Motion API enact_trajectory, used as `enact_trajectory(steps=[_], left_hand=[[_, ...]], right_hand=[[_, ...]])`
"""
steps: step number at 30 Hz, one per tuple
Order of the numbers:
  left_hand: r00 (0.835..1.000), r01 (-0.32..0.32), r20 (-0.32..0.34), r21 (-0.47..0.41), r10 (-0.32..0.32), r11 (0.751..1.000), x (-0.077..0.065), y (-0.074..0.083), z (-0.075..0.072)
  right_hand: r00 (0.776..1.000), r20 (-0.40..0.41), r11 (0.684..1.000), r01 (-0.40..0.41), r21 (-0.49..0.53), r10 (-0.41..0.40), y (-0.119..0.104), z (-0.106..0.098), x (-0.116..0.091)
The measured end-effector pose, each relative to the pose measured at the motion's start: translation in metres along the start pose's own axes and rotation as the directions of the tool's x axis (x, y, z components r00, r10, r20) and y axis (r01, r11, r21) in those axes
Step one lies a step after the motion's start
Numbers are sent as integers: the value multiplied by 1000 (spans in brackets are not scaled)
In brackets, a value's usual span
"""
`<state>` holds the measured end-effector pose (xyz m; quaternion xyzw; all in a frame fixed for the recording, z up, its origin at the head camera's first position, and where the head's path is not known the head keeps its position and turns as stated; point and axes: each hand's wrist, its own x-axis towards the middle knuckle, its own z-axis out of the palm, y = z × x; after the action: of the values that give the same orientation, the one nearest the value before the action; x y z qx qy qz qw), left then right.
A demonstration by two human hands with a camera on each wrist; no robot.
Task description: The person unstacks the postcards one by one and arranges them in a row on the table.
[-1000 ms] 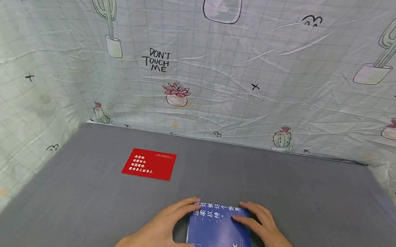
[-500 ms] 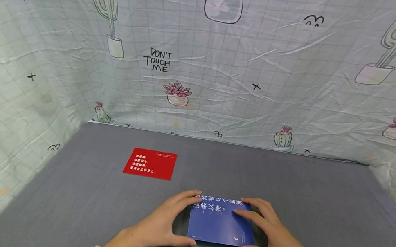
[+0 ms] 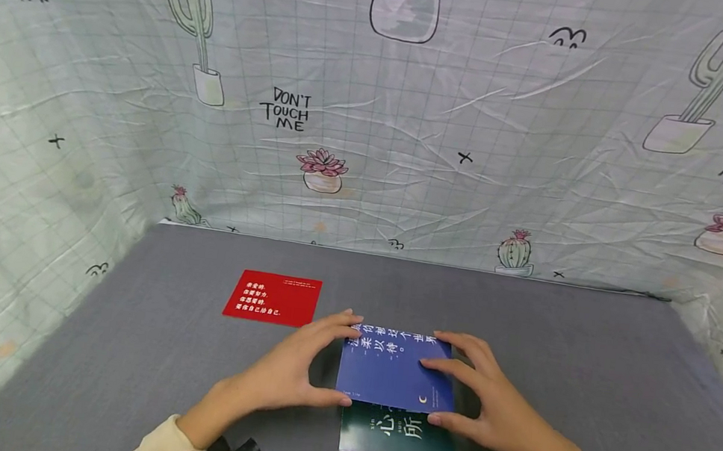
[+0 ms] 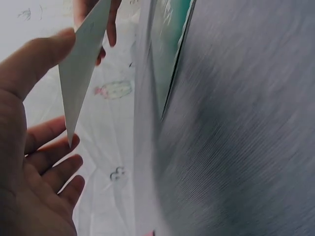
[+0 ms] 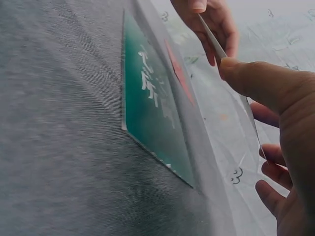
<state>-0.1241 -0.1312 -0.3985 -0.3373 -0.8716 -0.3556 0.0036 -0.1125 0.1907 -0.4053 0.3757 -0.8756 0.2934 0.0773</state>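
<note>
A blue card (image 3: 393, 376) with white characters and a small moon is held up off the table between both hands. My left hand (image 3: 293, 367) grips its left side, thumb at the near edge and fingers at the far edge. On the right side my right hand (image 3: 489, 399) grips it the same way, one finger lying over its face. Below it a dark green card (image 3: 399, 437) lies on the table, its far part hidden by the blue one. The right wrist view shows the green card (image 5: 155, 103) flat and apart from the raised card (image 5: 250, 115).
A red card (image 3: 274, 297) with white writing lies farther back on the left of the grey table (image 3: 524, 336). Cloth printed with cacti (image 3: 403, 110) hangs behind the table and along its sides.
Both hands have raised the blue card and moved it away from the body, uncovering the green card beneath. The red card has stayed in place.
</note>
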Motion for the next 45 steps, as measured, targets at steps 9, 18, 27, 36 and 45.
enact_trajectory(steps=[9,18,27,36,45], left_hand=[[1000,-13,0,5,13,1000,12,-10,-14],[1000,-2,-14,44,3,999,20,-20,-22],[1000,0,-27,187,5,982,32,-34,-28],[999,-22,-26,277,30,961,41,-41,-34],[1000,22,15,281,-27,959,48,-58,-36]], right_hand=[[1000,-12,1000,10,28,-10,7,-2,20],[999,-28,999,30,37,-29,15,0,38],[1000,-14,1000,1,29,-1,26,2,55],[1000,-5,1000,-22,9,22,34,5,70],[998,43,999,-44,-8,44,43,17,81]])
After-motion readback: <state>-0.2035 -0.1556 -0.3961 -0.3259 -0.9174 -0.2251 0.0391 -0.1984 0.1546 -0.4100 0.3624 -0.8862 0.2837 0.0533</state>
